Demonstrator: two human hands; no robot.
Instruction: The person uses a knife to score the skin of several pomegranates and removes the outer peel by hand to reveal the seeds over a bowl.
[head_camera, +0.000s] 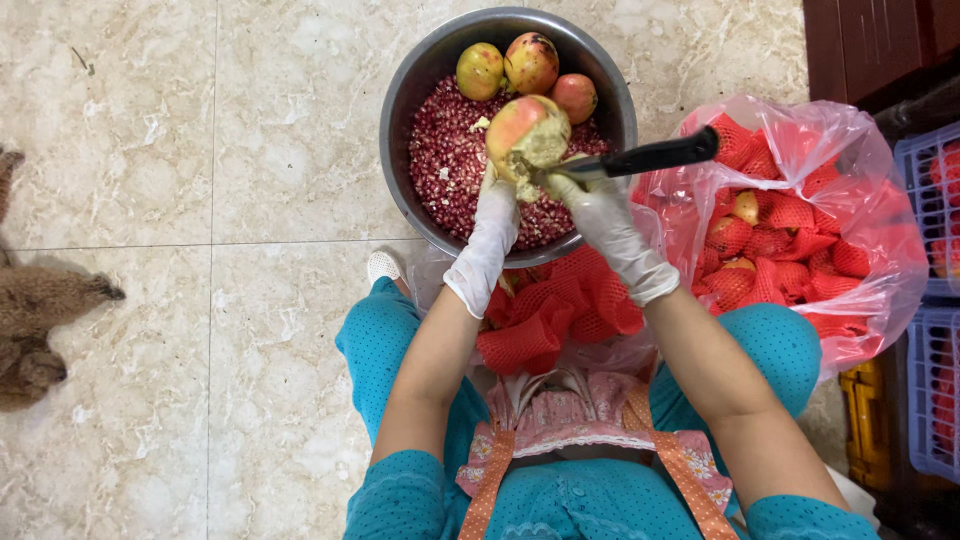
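My left hand (494, 215), in a thin white glove, holds a partly peeled pomegranate (527, 133) over a steel bowl (402, 100). My right hand (603, 215), also gloved, grips a knife with a black handle (655, 156), its blade at the fruit's cut underside. The bowl holds a bed of red pomegranate seeds (445, 165) and three whole pomegranates (530, 62) at its far side.
A red plastic bag (850, 190) with pomegranates in red foam nets stands at the right. Red nets (555, 305) lie heaped in my lap. Blue crates (935, 200) stand at the far right, dark wood furniture (870, 45) behind. A brown furry thing (40, 320) lies at left on the marble floor.
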